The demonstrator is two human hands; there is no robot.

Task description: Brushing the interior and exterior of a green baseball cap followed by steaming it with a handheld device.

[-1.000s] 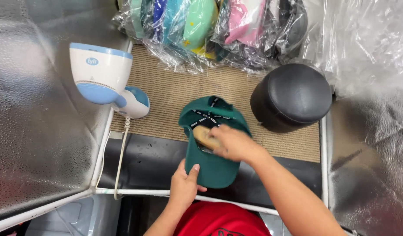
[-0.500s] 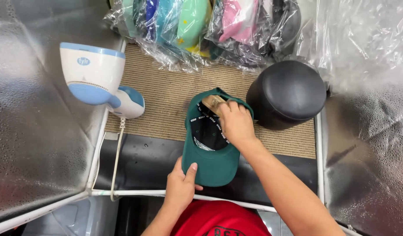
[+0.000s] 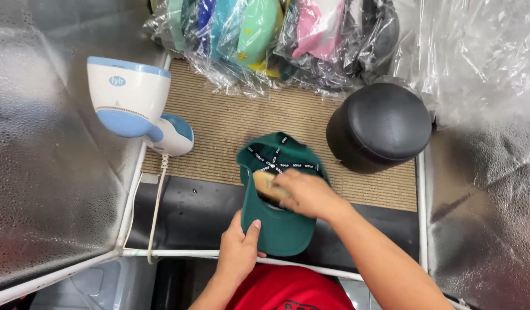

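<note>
left hand (image 3: 237, 250): clamped on the brim of the green cap (image 3: 279, 195), thumb on top, fingers under the edge.
right hand (image 3: 307, 194): closed round a tan brush (image 3: 263, 182), pressed into the cap's open crown; motion blur, finger detail unclear.
hands: apart, 1 at the brim, 1 in the crown.
green cap: upside down, inside facing up, dark taped seams showing; crown on the ribbed tan mat (image 3: 230, 129), brim over the black surface (image 3: 190, 215) toward the person.
black dome form (image 3: 380, 126): just right of the cap, on the mat, close to the right forearm.
white-and-blue steamer (image 3: 135, 103): left of the mat, well apart from the cap; its cord (image 3: 155, 206) runs down along the white frame rail (image 3: 178, 254).
bagged caps (image 3: 276, 34): row in clear plastic along the mat's far edge.
red garment (image 3: 290, 290): bottom edge, below the hands.
silver foil walls (image 3: 46, 161): left and right.
</note>
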